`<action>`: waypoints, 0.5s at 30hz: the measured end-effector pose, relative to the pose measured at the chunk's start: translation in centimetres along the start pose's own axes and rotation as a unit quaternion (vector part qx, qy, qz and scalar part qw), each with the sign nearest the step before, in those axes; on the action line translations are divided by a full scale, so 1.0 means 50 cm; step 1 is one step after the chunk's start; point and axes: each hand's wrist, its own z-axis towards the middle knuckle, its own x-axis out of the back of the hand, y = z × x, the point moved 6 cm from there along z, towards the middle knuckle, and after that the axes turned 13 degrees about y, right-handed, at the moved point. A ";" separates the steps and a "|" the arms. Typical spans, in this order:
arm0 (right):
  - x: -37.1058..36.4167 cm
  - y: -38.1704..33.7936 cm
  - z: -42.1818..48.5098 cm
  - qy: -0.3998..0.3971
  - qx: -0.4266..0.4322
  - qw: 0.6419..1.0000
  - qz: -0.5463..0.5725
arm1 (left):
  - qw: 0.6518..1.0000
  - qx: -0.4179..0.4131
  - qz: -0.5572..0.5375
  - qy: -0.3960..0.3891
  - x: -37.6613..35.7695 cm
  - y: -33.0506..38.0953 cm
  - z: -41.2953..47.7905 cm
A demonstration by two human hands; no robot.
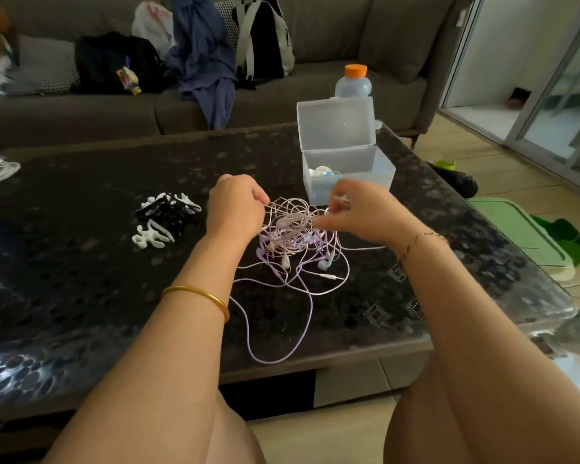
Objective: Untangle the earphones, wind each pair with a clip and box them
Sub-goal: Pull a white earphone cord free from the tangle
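- Behind the tabletop (81,296) runs a grey sofa (315,35) carrying a black backpack (114,61), a grey-and-black backpack (265,38), a blue garment (205,61) and a white plastic bag (154,21).
- On the floor to the right lie a green lid (523,232) and a dark shoe (459,180).
- A bottle (353,82) with an orange cap stands at the far edge of the tabletop, just behind the clear box (349,182), whose hinged lid (335,125) stands open and partly hides it.
- Some wound earphones (323,172), white and blue, lie inside the box.
- The right hand (359,212) covers the box's near left corner.
- The tangle of earphones (298,249), with pink, purple and pale blue cords, lies mid-tabletop between the forearms, and one purple loop trails toward the near edge.
- The left hand (236,205) has its fingers curled tight and pinches strands at the tangle's upper left, lifting them off the surface.
- The right hand is blurred; its fingers are bent around strands at the tangle's upper right, though the exact grip is unclear.
- A gold bangle (198,293) circles the left wrist and a thin chain bracelet (416,242) the right.
- Counts: two hands, one box, one bottle, two backpacks.
- The clips (164,216), black and white, sit heaped to the left of the left hand, too overlapped to count.
- The pairs in the tangle cannot be counted either.
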 end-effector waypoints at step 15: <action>0.059 -0.045 0.003 0.240 0.108 0.963 0.051 | 0.968 -0.120 -0.166 -0.142 -0.012 0.085 -0.021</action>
